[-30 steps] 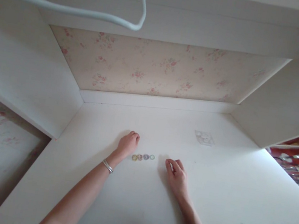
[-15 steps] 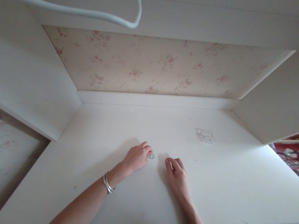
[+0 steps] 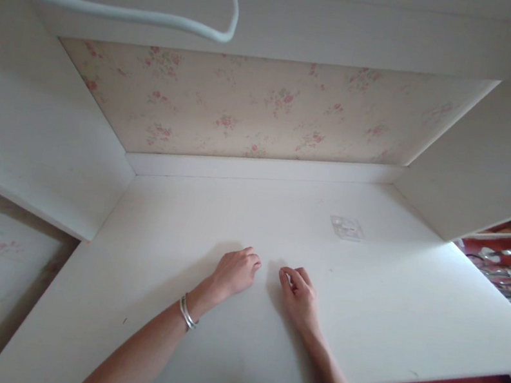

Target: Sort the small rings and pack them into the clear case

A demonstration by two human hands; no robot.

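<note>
Your left hand [image 3: 236, 273] rests knuckles-up on the white tabletop [image 3: 388, 305], near its middle, fingers curled under into a loose fist. The curl hides whatever lies beneath the palm, so you cannot tell from this view whether it covers or grips anything. A silver bangle [image 3: 187, 313] sits at the left wrist, clear of the surface contact.

Your right hand [image 3: 300, 297] lies just to the right, apart from the left by a narrow gap. Its fingers are bent and drawn together, tips pointing left toward the other hand; thumb and forefinger look close to pinching, but nothing is visible between them. Both forearms come in from the near edge, which suits close work with the fingertips at the centre.

Farther back and to the right, well apart from both hands, a small clear packet [image 3: 346, 227] lies flat on the tabletop. The floral back panel [image 3: 249, 112] closes the far side. A white cable [image 3: 119, 13] hangs across the top left.
</note>
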